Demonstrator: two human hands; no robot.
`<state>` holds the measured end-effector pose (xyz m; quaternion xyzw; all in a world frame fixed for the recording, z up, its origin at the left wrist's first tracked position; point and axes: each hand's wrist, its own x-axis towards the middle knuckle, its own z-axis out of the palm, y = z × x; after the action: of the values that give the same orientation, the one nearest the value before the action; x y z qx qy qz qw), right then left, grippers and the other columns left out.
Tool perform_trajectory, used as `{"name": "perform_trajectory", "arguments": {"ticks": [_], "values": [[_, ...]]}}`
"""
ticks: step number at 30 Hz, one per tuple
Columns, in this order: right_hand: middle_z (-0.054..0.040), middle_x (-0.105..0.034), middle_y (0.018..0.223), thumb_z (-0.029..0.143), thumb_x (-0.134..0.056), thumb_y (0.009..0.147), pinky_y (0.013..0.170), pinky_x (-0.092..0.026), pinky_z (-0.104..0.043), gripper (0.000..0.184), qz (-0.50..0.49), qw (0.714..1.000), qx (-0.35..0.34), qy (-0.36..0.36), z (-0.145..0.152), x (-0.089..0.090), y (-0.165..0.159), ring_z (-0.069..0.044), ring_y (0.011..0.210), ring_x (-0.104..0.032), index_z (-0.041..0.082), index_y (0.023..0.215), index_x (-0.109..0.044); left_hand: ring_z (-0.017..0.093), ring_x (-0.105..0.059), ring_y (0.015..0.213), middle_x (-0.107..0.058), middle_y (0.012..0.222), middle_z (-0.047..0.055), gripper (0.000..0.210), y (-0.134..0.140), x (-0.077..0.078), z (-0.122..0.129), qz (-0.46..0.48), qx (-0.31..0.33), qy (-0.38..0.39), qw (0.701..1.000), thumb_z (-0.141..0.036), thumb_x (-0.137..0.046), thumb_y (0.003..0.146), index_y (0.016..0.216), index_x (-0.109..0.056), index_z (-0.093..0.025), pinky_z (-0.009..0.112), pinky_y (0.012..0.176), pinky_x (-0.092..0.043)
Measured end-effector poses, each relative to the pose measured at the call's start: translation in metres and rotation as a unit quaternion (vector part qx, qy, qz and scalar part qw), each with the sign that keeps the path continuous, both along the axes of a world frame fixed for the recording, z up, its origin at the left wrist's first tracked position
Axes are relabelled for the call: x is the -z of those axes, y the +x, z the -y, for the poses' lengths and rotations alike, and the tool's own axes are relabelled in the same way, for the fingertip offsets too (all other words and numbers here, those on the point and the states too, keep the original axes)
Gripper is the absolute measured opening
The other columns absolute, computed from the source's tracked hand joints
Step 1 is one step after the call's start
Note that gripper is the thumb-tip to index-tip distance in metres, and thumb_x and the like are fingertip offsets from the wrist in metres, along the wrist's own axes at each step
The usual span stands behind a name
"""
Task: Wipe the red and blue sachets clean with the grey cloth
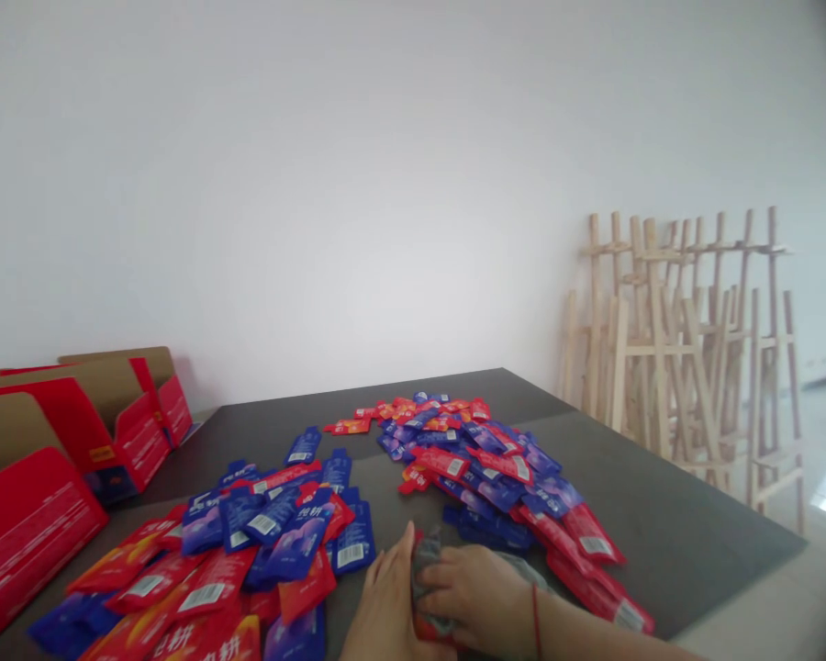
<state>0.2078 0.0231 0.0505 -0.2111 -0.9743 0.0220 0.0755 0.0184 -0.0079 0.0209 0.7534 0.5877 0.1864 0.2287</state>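
At the bottom middle, my left hand is closed along the side of a red pouch, mostly hidden between my hands. My right hand, with a thin red cord at its wrist, has its fingers curled round a grey cloth and presses it against the pouch. More cloth trails out behind the right hand. Left of my hands lies a heap of red and blue spouted pouches. To the right and beyond, a second pile of red and blue pouches curves across the dark table.
Open red cardboard boxes with brown insides stand along the table's left side. Several wooden easels lean together on the floor at the right, past the table edge. A white wall rises behind the table.
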Motion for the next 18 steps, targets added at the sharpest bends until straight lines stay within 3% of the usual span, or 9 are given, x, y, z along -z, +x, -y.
{"name": "perform_trajectory", "arguments": {"ticks": [3,6,13,18], "values": [[0.0017,-0.074,0.116,0.035,-0.064,0.094,0.067,-0.045,-0.03,0.019,-0.006,0.999,-0.05,0.018,0.011,-0.003,0.007,-0.02,0.09,-0.063,0.028,0.11,-0.071,0.036,-0.034,0.147,-0.04,0.157,0.025,0.125,-0.002,0.005,-0.001,0.001,0.017,0.032,0.999,-0.028,-0.077,0.054,0.158,-0.016,0.001,0.05,0.124,-0.022],[0.0025,-0.074,0.119,0.033,-0.064,0.094,0.07,-0.045,-0.031,0.02,-0.005,0.997,-0.08,0.015,0.01,-0.007,0.013,-0.019,0.09,-0.063,0.027,0.112,-0.071,0.036,-0.036,0.146,-0.042,0.156,0.024,0.129,-0.002,0.003,0.0,0.016,0.015,0.03,0.999,-0.027,-0.082,0.051,0.159,-0.016,-0.002,0.051,0.123,-0.024],[-0.0036,-0.072,0.118,0.031,-0.071,0.088,0.073,-0.047,-0.033,0.019,0.041,0.998,-0.006,0.046,-0.017,0.0,-0.015,-0.024,0.104,-0.062,0.022,0.105,-0.073,0.035,-0.033,0.148,-0.039,0.159,0.023,0.143,0.0,0.006,-0.001,0.031,0.004,0.006,0.999,-0.022,-0.093,0.043,0.16,-0.012,-0.005,0.051,0.125,-0.019],[-0.002,-0.074,0.106,0.034,-0.074,0.085,0.059,-0.041,-0.033,0.016,0.061,0.994,-0.048,0.074,-0.026,0.002,-0.025,-0.023,0.097,-0.063,0.023,0.096,-0.073,0.037,-0.03,0.149,-0.033,0.162,0.022,0.141,-0.003,0.015,-0.002,0.037,-0.005,0.023,0.999,-0.021,-0.091,0.043,0.16,-0.014,-0.008,0.054,0.124,-0.022]]}}
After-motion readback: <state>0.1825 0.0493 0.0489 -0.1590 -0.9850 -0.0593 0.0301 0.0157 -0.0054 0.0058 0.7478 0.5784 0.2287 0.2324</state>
